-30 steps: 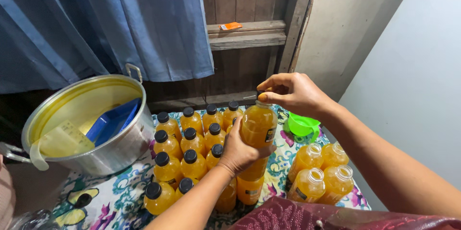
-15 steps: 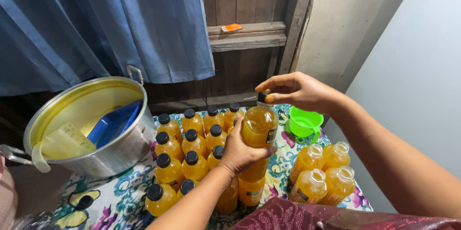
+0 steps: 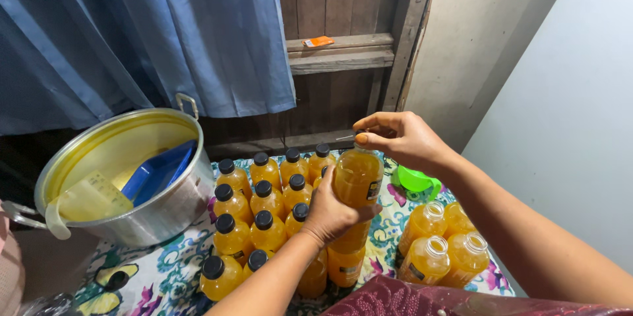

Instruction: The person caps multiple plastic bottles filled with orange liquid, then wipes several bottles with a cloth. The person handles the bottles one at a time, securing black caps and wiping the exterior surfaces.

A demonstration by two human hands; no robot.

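Observation:
My left hand (image 3: 328, 213) grips a clear plastic bottle (image 3: 358, 177) of orange liquid around its middle and holds it upright above the other bottles. My right hand (image 3: 402, 138) pinches the black cap (image 3: 360, 135) on top of that bottle. Below and to the left stand several capped orange bottles (image 3: 264, 207) in rows on a flowered cloth (image 3: 165, 270). To the right stand three filled bottles without caps (image 3: 438, 240).
A big metal pot (image 3: 168, 214) at the left holds a blue scoop (image 3: 158, 171) and a pale measuring jug (image 3: 82, 200). A green funnel (image 3: 417, 181) lies behind the uncapped bottles. A blue curtain (image 3: 145, 39) and a wooden wall (image 3: 339, 32) stand behind.
My right hand has turned a little on the cap, with the fingers shifted around it. The left hand keeps the bottle in the same place.

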